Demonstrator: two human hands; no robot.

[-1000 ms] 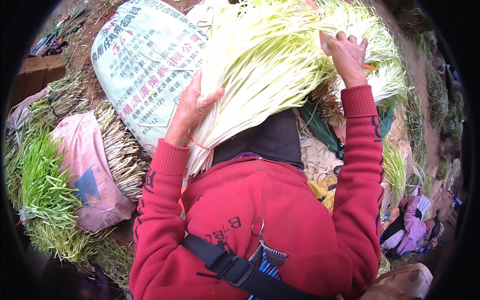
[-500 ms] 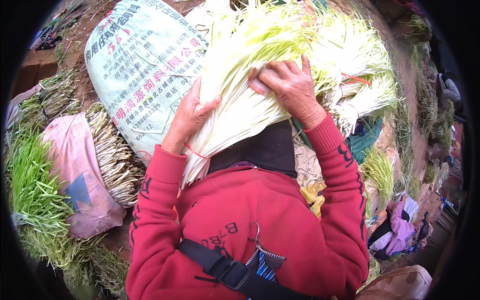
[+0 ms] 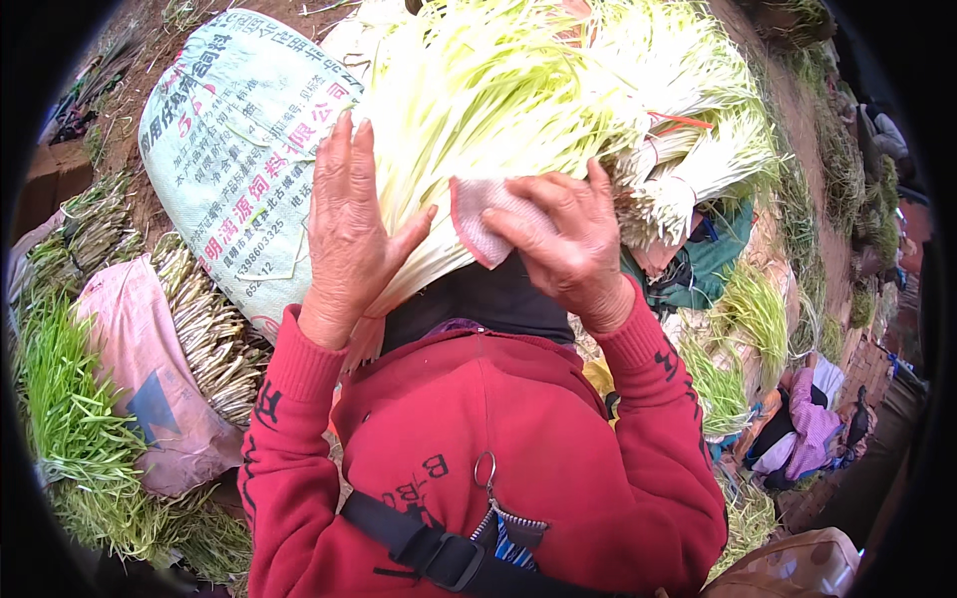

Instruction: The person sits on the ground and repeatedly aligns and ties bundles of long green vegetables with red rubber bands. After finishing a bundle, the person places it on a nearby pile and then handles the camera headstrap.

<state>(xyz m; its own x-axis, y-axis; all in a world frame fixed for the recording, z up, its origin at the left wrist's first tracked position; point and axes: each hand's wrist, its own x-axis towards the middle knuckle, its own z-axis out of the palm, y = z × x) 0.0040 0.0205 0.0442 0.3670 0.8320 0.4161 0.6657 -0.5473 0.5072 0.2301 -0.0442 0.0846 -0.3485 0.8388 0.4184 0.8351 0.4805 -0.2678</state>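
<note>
A large bundle of pale yellow-white leafy stalks (image 3: pixel 459 90) lies across my lap, over dark cloth (image 3: pixel 454 299). My left hand (image 3: pixel 349 234) is at its left side, flat with fingers stretched upward and thumb apart, beside a pale printed sack (image 3: pixel 229 149). My right hand (image 3: pixel 573 239) grips a small pink-and-white cloth (image 3: pixel 478 219) with a red edge, over the lower middle of the stalks. More tied bundles of pale stalks (image 3: pixel 698 179), one with a red band, lie beyond my right hand.
Green stalks (image 3: pixel 80 399), a pink cloth (image 3: pixel 130 319) and dried whitish stalks (image 3: pixel 204 339) are piled at the left. A teal sheet (image 3: pixel 713 259) lies on the right, with loose leaves (image 3: pixel 753 309) and heaped clothing (image 3: pixel 807 419) nearer the rim.
My right hand moved from the bundle's upper right leftward and down with the pink cloth. My left hand shifted left and upward, and its fingers straightened.
</note>
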